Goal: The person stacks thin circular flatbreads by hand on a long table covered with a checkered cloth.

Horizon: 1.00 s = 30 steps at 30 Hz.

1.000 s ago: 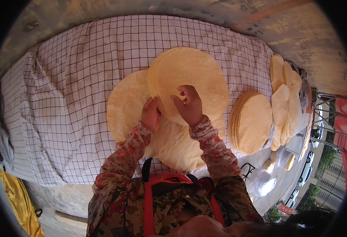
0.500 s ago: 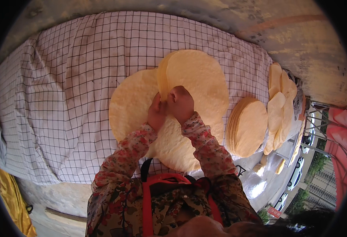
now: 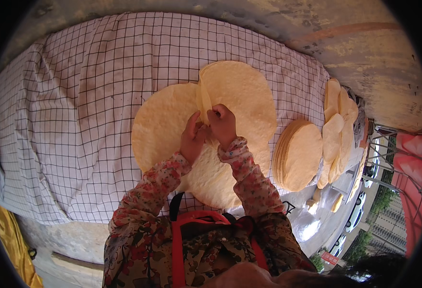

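A white cloth with a dark grid pattern (image 3: 76,96) is spread over the surface, wrinkled toward its left edge. A neat stack of round flatbreads (image 3: 300,154) is seen on the right part of the surface. Just beyond it, a looser pile of smaller, folded flatbreads (image 3: 338,127) is laid in an overlapping row. A weathered, stained wall (image 3: 355,53) is seen behind the surface. A yellow fabric (image 3: 7,235) is visible at lower left. A red item (image 3: 412,182) and green trees (image 3: 381,201) are seen at far right, blurred.
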{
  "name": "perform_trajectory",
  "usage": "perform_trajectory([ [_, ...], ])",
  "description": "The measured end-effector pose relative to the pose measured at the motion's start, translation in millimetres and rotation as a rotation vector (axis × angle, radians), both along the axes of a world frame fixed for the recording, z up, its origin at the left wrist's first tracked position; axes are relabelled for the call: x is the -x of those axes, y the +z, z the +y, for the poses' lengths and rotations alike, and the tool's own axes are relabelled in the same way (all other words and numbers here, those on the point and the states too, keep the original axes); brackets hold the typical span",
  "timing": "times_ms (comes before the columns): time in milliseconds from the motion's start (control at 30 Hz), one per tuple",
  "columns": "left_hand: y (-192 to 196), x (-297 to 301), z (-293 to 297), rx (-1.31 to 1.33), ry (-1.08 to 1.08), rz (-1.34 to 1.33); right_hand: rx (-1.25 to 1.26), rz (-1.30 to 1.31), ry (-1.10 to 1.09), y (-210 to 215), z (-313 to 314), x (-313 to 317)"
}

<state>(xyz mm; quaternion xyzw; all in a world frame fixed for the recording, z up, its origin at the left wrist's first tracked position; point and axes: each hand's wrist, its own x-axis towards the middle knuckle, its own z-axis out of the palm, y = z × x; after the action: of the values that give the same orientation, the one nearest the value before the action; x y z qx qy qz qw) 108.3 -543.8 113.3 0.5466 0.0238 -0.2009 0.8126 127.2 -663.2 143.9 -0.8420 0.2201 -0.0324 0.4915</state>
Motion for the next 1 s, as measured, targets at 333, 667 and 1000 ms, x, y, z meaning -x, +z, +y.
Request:
perform_trajectory([
  [333,-49,-15,-13,-0.04,-0.054,0.333,-0.309,-0.261,-0.172,141,-142,22],
  [667,-6,-8,-14,-0.046,-0.062,0.293,0.686,-0.245,0.594,109,-56,-1],
  [1000,3,-11,-14,-0.1,-0.123,0.145,0.427,-0.154,0.448,26,-24,13],
])
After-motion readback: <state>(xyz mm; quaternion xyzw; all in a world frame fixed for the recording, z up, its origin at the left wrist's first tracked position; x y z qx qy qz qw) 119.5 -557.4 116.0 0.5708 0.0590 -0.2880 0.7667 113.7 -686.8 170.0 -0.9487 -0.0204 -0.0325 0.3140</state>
